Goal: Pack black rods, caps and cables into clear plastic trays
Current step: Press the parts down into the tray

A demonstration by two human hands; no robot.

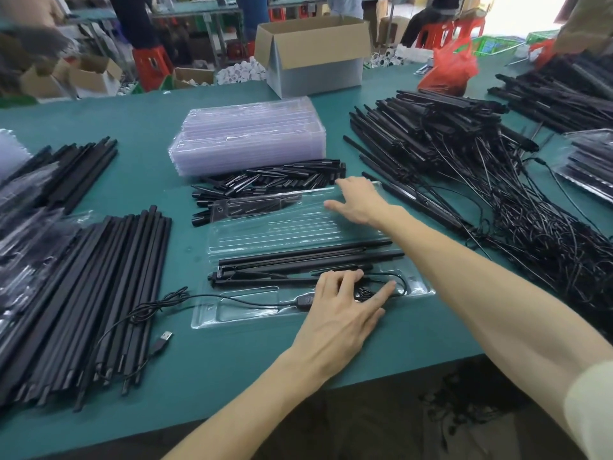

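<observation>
An open clear plastic tray lies on the green table in front of me, its lid half folded back towards the far side. Black rods lie in the near half. A black cable with a USB plug runs out of the tray to the left. My left hand presses with straight fingers on the cable and its inline switch inside the tray. My right hand rests on the far right edge of the lid, fingers relaxed. Short black caps are heaped just behind the tray.
A stack of empty clear trays stands behind the caps. Long black rods are piled at the left, and rods with tangled cables at the right. A cardboard box and a red bag stand at the far edge.
</observation>
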